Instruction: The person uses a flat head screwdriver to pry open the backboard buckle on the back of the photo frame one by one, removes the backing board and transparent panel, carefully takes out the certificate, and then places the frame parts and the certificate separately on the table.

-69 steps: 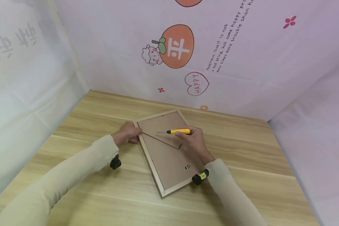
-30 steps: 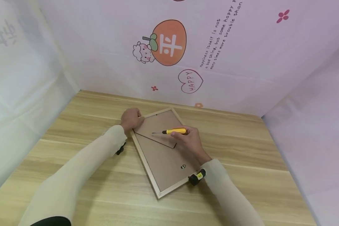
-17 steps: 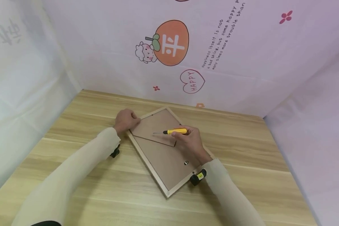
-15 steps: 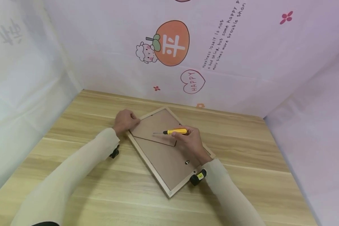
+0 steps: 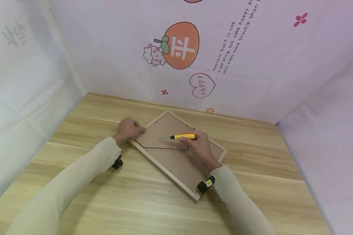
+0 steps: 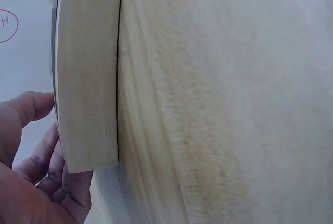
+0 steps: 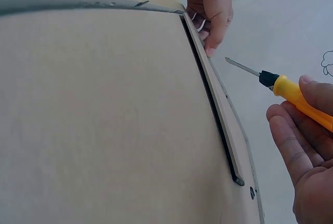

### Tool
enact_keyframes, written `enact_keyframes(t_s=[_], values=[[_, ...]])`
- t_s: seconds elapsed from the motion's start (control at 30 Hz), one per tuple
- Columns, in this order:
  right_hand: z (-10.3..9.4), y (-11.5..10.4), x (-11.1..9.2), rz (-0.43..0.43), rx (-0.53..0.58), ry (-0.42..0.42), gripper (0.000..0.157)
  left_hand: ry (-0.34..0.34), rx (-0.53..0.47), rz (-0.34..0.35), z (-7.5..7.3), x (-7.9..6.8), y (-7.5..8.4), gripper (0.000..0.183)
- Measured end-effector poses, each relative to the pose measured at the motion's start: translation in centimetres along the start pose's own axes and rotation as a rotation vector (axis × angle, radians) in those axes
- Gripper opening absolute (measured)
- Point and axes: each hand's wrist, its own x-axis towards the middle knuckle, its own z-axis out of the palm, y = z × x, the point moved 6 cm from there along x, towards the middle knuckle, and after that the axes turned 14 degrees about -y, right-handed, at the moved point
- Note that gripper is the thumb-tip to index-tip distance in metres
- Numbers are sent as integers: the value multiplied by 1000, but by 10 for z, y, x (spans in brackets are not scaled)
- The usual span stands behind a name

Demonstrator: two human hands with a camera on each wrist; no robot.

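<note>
A picture frame [image 5: 164, 167] with pale wooden edges lies back side up, turned diagonally. Its brown backing board [image 5: 172, 160] bears a stand flap [image 5: 161, 127], whose lower edge lifts slightly off the board in the right wrist view. My left hand [image 5: 129, 129] grips the frame at its left corner, thumb over the top and fingers round the outside. Over the board my right hand [image 5: 200, 147] holds a screwdriver [image 5: 184, 136] with a yellow handle, its thin shaft pointing left above the flap. The right wrist view shows the screwdriver tip apart from the frame.
The frame lies on a wood-grain table [image 5: 120, 202]. A printed pink cloth wall [image 5: 120, 65] rises at the back, with plain white cloth [image 5: 26, 98] on the left. Small dark fasteners [image 5: 186, 126] dot the frame's inner edge.
The frame has turned counterclockwise, its near corner swinging right. My left hand first moved up to the corner, then slightly back toward me. The right hand with the screwdriver has hardly moved.
</note>
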Motion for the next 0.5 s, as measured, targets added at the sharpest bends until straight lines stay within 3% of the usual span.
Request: enact_keyframes(t_s=[0.27, 0.5], values=[[0, 2, 1, 27, -1, 12, 27, -17, 22, -22, 3, -9, -5, 33], [-2, 4, 1, 35, 4, 22, 32, -46, -38, -8, 13, -22, -4, 23]])
